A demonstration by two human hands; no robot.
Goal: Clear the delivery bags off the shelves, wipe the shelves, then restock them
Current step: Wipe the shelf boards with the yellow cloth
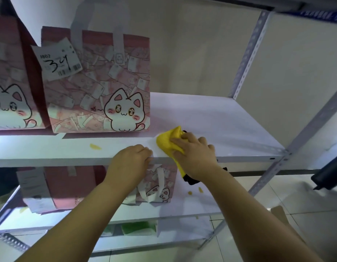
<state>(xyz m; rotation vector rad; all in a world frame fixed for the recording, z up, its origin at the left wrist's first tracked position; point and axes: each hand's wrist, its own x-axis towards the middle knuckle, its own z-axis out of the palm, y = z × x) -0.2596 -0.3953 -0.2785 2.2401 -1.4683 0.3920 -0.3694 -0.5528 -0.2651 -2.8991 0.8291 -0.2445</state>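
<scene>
A white shelf point(211, 118) runs across the middle of the view. On its left part stands a pink cat-print delivery bag point(99, 82) with a label reading 34, and a second such bag point(10, 76) at the far left. My right hand point(194, 154) holds a yellow cloth point(166, 141) pressed on the shelf near its front edge, just right of the labelled bag. My left hand point(131, 159) rests with curled fingers on the shelf's front edge, beside the cloth. A yellow smear point(95, 146) marks the shelf to the left of my hands.
The shelf below point(192, 201) holds more pink bags point(158, 186) and yellow spots point(199, 190). A green and white pack point(139, 228) lies on the lowest shelf. Perforated metal uprights point(247, 53) frame the right side; a dark object point(326, 173) juts in at right. Tiled floor lies below.
</scene>
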